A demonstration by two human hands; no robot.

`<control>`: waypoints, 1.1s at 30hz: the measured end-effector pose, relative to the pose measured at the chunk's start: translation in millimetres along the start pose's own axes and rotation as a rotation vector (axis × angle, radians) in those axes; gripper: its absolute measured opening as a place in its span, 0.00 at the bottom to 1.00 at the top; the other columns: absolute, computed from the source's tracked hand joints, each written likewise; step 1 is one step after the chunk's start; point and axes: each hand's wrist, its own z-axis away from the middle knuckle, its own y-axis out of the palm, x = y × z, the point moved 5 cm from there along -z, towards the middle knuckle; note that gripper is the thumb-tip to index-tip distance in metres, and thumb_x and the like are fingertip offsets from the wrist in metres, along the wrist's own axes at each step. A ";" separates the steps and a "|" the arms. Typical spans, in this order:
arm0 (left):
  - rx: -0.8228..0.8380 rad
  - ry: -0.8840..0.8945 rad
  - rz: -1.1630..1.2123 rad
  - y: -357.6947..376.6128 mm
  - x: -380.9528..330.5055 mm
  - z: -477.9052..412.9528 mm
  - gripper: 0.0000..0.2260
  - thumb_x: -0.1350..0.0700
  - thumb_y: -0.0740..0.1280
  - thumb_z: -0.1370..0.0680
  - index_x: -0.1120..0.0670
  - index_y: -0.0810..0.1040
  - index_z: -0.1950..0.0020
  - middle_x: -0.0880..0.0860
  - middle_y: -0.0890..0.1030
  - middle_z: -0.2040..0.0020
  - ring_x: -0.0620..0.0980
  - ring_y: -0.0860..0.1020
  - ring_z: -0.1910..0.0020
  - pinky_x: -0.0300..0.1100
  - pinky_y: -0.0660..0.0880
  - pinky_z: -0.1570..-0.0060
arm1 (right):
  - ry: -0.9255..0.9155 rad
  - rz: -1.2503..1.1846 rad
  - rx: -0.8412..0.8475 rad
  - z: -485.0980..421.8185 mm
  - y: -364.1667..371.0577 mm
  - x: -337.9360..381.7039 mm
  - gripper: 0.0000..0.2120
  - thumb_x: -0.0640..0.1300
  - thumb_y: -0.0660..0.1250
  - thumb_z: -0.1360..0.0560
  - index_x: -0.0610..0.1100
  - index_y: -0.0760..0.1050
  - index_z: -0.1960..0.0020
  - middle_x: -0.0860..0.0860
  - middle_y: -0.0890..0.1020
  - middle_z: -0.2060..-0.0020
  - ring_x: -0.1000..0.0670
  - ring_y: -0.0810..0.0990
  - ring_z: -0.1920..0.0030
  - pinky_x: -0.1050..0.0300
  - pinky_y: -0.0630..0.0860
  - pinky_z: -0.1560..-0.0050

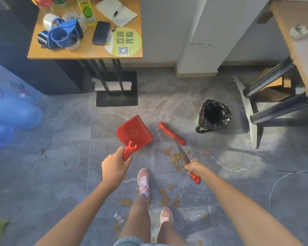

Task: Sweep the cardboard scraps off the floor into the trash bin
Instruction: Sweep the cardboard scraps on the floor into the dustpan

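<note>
Red plastic in both fists. Left hand (114,163) clenched around the short handle of a red dustpan (134,133), pan held out ahead and left of the trash bin (214,116), open mouth turned away toward the wall side. Right hand (194,168) clenched around the red grip of a broom (172,133), thin metal shaft running up and away to a red head lying nearer the trash bin than the pan, between pan and bin. Whether head or pan touches the floor: cannot tell.

Brown cardboard scraps (176,158) in a loose pile on the grey tile, on the near side of the trash bin, under the broom shaft and just beside the right hand. More scraps scattered farther from the bin, around two pink shoes (143,181) and down toward the lower edge of view.

Trash bin small, lined with a black bag, mouth open and dark inside, standing on the tile well apart from the pile. Grey chair base (251,110) just past the bin on its far right. Wooden table (85,50) well off to the bin's upper left, carrying a blue tape dispenser (60,34), a phone (101,32) and a round yellow sticker.
</note>
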 end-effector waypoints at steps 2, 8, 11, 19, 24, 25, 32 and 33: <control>-0.010 -0.002 -0.009 1.9 1.6 12.1 0.16 0.45 0.66 0.24 0.54 0.68 0.63 0.55 0.75 0.75 0.62 0.76 0.72 0.49 0.74 0.71 | -0.004 0.045 0.008 -1.8 18.7 -26.7 0.09 0.35 0.59 0.23 0.37 0.67 0.63 0.45 0.70 0.76 0.50 0.68 0.81 0.63 0.67 0.79; -0.051 -0.015 -0.007 12.1 -1.6 66.8 0.16 0.48 0.67 0.24 0.55 0.67 0.64 0.54 0.73 0.76 0.62 0.74 0.74 0.47 0.71 0.72 | -0.073 0.152 0.020 21.3 57.1 -122.8 0.09 0.37 0.64 0.26 0.38 0.74 0.46 0.45 0.77 0.68 0.47 0.76 0.72 0.56 0.74 0.72; -0.060 -0.019 -0.024 18.9 -2.9 101.3 0.15 0.48 0.67 0.24 0.55 0.68 0.64 0.55 0.73 0.76 0.61 0.74 0.75 0.47 0.71 0.72 | -0.104 0.102 0.096 35.0 63.7 -169.5 0.07 0.35 0.60 0.26 0.38 0.72 0.49 0.45 0.72 0.75 0.49 0.71 0.77 0.58 0.70 0.75; -0.158 -0.009 -0.027 19.5 -12.9 181.7 0.16 0.49 0.68 0.24 0.53 0.65 0.65 0.53 0.71 0.77 0.59 0.72 0.76 0.45 0.67 0.74 | -0.142 -0.046 0.096 57.9 21.1 -251.6 0.12 0.32 0.57 0.26 0.38 0.74 0.45 0.48 0.68 0.81 0.52 0.65 0.84 0.64 0.65 0.79; -0.201 0.014 -0.025 15.8 -24.1 217.2 0.16 0.50 0.70 0.24 0.56 0.68 0.65 0.52 0.70 0.78 0.55 0.70 0.79 0.43 0.66 0.76 | -0.162 -0.046 0.003 46.6 -34.8 -270.9 0.15 0.31 0.58 0.26 0.37 0.74 0.42 0.46 0.69 0.79 0.52 0.65 0.83 0.65 0.65 0.80; -0.193 0.016 -0.035 17.4 -27.0 221.5 0.16 0.50 0.70 0.24 0.55 0.67 0.65 0.52 0.70 0.78 0.55 0.70 0.79 0.43 0.66 0.75 | -0.168 -0.047 -0.019 42.2 -47.1 -269.5 0.15 0.31 0.57 0.27 0.36 0.75 0.43 0.45 0.69 0.79 0.51 0.65 0.83 0.65 0.64 0.80; -0.132 0.068 -0.064 34.5 -51.3 217.8 0.16 0.50 0.70 0.24 0.55 0.67 0.65 0.51 0.70 0.77 0.54 0.71 0.78 0.41 0.64 0.75 | -0.050 -0.020 -0.120 20.1 -105.4 -242.8 0.13 0.33 0.55 0.25 0.41 0.63 0.67 0.48 0.65 0.87 0.53 0.63 0.88 0.73 0.63 0.80; -0.126 0.071 -0.069 38.7 -53.6 215.1 0.16 0.50 0.70 0.24 0.55 0.67 0.65 0.51 0.71 0.77 0.55 0.71 0.78 0.41 0.65 0.75 | -0.019 -0.028 -0.119 15.7 -110.4 -239.3 0.15 0.34 0.54 0.24 0.41 0.61 0.69 0.49 0.64 0.90 0.54 0.60 0.91 0.73 0.64 0.80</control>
